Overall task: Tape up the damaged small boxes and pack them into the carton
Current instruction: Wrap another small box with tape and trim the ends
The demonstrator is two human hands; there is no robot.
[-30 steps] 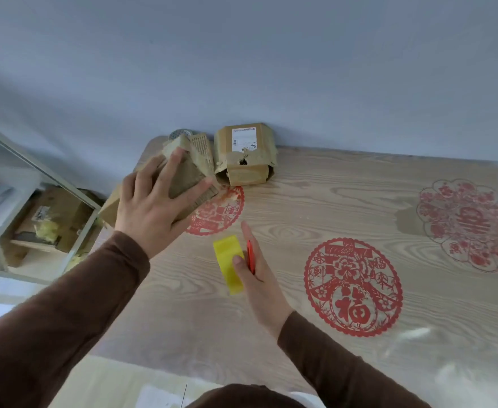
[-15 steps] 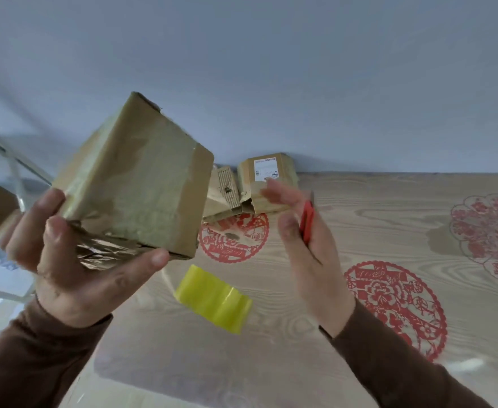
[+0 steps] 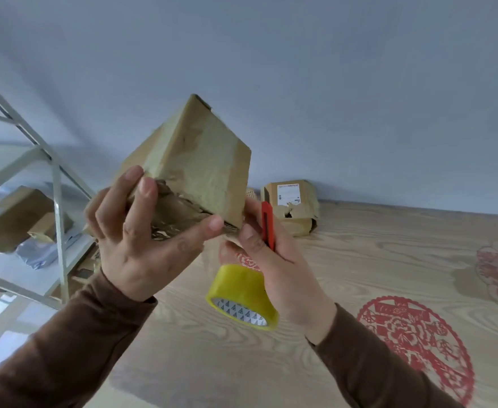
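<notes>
My left hand (image 3: 141, 237) grips a small brown box (image 3: 200, 163) from below and holds it tilted in the air; its underside is torn and crumpled. My right hand (image 3: 274, 260) holds a red utility knife (image 3: 268, 222), and its fingers touch the box's lower right corner. A yellow tape roll (image 3: 241, 295) hangs at the underside of my right hand. Another small box (image 3: 291, 204), torn at the front and bearing a white label, lies on the table by the wall. A third box peeks out behind the held one.
The wooden table (image 3: 359, 290) has red paper-cut decorations (image 3: 412, 337) under a clear cover. A metal shelf (image 3: 56, 201) stands to the left, with cardboard boxes (image 3: 15, 216) and a plastic bag on it. A plain wall runs behind the table.
My left hand has lifted the box off the table and brought it close. My right hand, with knife and tape roll, has moved up to the box's lower corner.
</notes>
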